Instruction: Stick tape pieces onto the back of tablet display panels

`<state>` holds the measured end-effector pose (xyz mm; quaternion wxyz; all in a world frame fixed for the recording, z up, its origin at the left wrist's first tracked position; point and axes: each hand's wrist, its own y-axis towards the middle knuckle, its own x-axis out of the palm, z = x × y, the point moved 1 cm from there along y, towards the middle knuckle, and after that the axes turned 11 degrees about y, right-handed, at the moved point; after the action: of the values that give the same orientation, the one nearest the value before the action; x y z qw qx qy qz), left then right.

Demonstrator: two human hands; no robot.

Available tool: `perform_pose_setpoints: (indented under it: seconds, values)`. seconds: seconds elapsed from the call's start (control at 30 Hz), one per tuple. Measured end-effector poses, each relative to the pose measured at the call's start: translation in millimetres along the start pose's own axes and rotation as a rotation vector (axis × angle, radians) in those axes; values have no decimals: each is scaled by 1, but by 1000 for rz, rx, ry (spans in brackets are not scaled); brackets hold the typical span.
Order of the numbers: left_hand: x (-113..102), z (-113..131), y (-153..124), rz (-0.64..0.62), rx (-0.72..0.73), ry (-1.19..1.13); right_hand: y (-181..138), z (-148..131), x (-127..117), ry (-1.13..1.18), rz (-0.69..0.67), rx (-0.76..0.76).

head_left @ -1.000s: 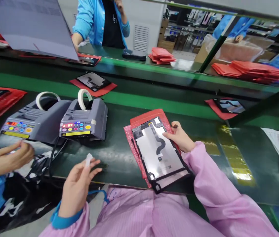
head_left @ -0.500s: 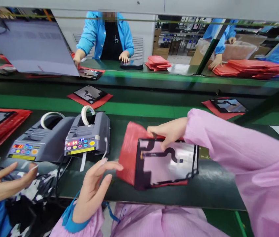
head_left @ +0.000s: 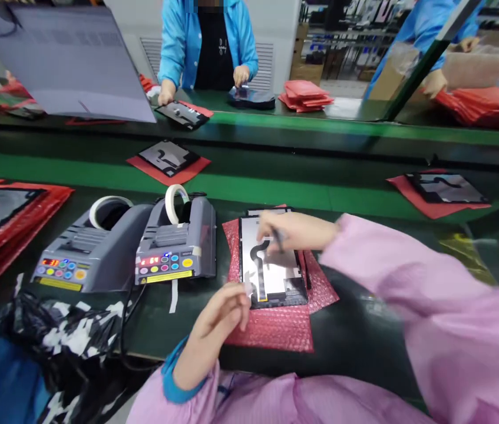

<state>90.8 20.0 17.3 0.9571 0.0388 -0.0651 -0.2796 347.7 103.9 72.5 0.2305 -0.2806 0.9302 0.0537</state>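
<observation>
A display panel (head_left: 278, 268) with a silvery back, black edges and a curved black flex cable lies on red bubble-wrap bags (head_left: 276, 333) in front of me. My right hand (head_left: 282, 231) is over its upper part, closed round a dark, slim, pen-like tool (head_left: 277, 238) that is blurred. My left hand (head_left: 220, 315) is at the panel's lower left edge, fingers curled in. A small pale bit shows at its fingertips, too faint to name. Part of another panel (head_left: 269, 211) shows behind the upper edge.
Two grey tape dispensers (head_left: 176, 247) (head_left: 92, 247) with white rolls stand at left; a tape strip (head_left: 174, 296) hangs from one. Bagged panels (head_left: 6, 218) are stacked far left. More panels (head_left: 168, 158) (head_left: 448, 187) lie on the green belt. A co-worker (head_left: 209, 47) works opposite.
The panel has been turned upright and laid on the red bags. My right hand has moved onto its face; my left hand has come right to its edge, fingers curling. The neighbour's hand has left view.
</observation>
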Motion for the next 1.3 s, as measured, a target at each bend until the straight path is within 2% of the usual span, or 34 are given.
perform_pose_setpoints:
  seconds: [0.03, 0.1, 0.17, 0.23, 0.3, 0.4, 0.5, 0.53, 0.67, 0.7, 0.83, 0.97, 1.03, 1.1, 1.17, 1.3]
  values:
    - [3, -7, 5, -40, -79, -56, -16, 2, -2, 208, 91, -17]
    - [8, -19, 15, -85, -170, -125, -44, 4, 7, 507, 191, 0]
    - [13, -27, 20, -115, -213, -138, -61, 1, 28, 639, 247, 32]
    - [16, -31, 20, -140, -242, -137, -64, -4, 47, 624, 305, 62]
    - [17, -32, 17, -140, -258, -168, -59, -6, 57, 530, 356, 79]
    - [17, -31, 14, -90, -289, -275, -52, -3, 51, 419, 480, 94]
    - [16, -28, 15, -45, -314, -333, -56, 5, 44, 463, 678, 145]
    - [16, -27, 16, -38, -317, -337, -58, 7, 45, 503, 675, 177]
    - [18, -25, 20, -28, -317, -336, -57, 12, 70, 763, 447, 309]
    - [18, -25, 20, -26, -315, -327, -54, 14, 77, 841, 430, 326]
    - [19, -28, 21, -12, -284, -236, -46, 21, 91, 1063, 500, 363]
    - [13, -25, 20, 33, -163, -25, -52, 22, 91, 1170, 412, 493]
    - [9, -20, 19, 44, 40, 298, -56, 17, 89, 1172, 370, 491]
    - [6, -15, 19, 56, 312, 686, -60, 10, 87, 1167, 354, 463]
    - [5, -12, 18, 81, 499, 926, -63, 6, 84, 1150, 359, 436]
    - [4, -11, 17, 126, 587, 1047, -70, 10, 80, 1116, 357, 373]
